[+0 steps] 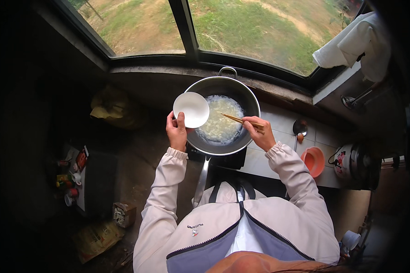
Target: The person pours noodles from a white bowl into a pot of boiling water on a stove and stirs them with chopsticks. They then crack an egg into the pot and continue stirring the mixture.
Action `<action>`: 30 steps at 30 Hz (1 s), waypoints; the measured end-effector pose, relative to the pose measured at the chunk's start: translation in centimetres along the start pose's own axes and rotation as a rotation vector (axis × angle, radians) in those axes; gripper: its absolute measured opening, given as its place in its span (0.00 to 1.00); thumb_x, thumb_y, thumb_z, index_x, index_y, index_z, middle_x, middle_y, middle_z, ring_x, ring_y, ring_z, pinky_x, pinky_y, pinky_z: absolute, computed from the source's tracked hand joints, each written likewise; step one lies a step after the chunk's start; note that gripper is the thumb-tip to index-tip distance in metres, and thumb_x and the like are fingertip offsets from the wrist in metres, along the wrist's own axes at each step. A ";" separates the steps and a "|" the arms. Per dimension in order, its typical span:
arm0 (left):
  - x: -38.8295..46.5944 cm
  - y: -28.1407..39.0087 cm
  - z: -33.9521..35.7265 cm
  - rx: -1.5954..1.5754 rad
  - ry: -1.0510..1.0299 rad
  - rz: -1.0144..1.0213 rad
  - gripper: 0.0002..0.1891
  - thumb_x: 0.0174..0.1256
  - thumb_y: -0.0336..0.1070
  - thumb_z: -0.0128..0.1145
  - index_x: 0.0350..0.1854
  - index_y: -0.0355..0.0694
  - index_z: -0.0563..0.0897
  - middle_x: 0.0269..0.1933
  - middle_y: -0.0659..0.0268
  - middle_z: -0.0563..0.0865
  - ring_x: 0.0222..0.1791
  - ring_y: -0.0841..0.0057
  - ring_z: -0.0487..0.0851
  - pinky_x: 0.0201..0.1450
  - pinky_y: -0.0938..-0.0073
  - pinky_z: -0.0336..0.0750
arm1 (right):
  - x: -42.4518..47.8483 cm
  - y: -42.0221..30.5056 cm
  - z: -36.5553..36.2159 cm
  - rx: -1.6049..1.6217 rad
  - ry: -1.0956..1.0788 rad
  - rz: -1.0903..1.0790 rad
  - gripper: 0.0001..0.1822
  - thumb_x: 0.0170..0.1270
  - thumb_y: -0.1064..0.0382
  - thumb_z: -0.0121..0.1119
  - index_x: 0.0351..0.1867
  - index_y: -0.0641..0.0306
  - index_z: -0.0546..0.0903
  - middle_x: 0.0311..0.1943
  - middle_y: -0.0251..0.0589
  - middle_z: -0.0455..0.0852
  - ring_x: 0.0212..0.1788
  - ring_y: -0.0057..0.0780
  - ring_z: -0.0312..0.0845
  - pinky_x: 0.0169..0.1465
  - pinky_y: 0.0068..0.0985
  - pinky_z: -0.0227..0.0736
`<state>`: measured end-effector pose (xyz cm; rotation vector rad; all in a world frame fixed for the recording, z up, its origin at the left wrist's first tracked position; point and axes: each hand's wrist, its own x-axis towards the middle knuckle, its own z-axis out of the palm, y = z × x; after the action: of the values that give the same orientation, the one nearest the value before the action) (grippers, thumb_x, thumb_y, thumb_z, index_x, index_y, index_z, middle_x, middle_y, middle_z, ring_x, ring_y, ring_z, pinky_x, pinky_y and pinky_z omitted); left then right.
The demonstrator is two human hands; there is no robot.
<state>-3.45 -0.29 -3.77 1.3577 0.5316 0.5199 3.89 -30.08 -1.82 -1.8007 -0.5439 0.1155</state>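
Observation:
A wide dark pan [249,102] with a bright rim and a long metal handle [202,179] sits before me on a black cooktop [237,162]. Pale strands in foamy liquid [222,128] fill its bottom; I cannot tell exactly what food it is. My left hand [177,131] grips a white bowl [191,109] by its edge, over the pan's left side, and its inside shows only white. Between the fingers of my right hand [261,133] is a pair of wooden chopsticks [241,120]. Their tips point into the middle of the pan, at the food.
On the white tiled counter [259,160] to the right are a metal ladle [300,127], an eggshell [300,137], a pink plastic bowl [312,162] and a flowered rice cooker [343,162]. A window frame [191,37] rises behind the pan. White cloth [358,44] hangs at upper right.

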 end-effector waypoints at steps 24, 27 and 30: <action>-2.8 0.4 -0.3 0.063 -0.099 -0.165 0.30 0.81 0.60 0.52 0.71 0.40 0.73 0.51 0.60 0.88 0.45 0.69 0.92 0.37 0.69 0.90 | -3.1 -1.6 0.9 0.202 0.287 -0.083 0.10 0.76 0.68 0.62 0.50 0.73 0.88 0.41 0.45 0.91 0.44 0.30 0.92 0.47 0.23 0.84; -3.5 2.4 -0.6 -0.319 -0.096 -0.449 0.33 0.82 0.65 0.42 0.71 0.41 0.74 0.55 0.56 0.88 0.47 0.66 0.91 0.41 0.72 0.91 | -4.4 -0.8 0.9 0.169 0.234 0.084 0.10 0.75 0.68 0.62 0.48 0.73 0.88 0.41 0.44 0.92 0.42 0.29 0.91 0.46 0.24 0.83; -2.8 2.4 -1.6 -0.428 -0.145 -0.535 0.33 0.82 0.65 0.42 0.71 0.42 0.75 0.56 0.56 0.87 0.47 0.65 0.90 0.43 0.72 0.91 | -5.0 -2.2 1.5 0.065 0.269 -0.076 0.08 0.72 0.70 0.63 0.47 0.72 0.88 0.40 0.48 0.91 0.40 0.35 0.91 0.45 0.26 0.82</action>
<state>-6.73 -0.51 -1.46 0.7916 0.5965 0.0833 -1.75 -30.45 -1.22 -1.6961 -0.4102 -0.1579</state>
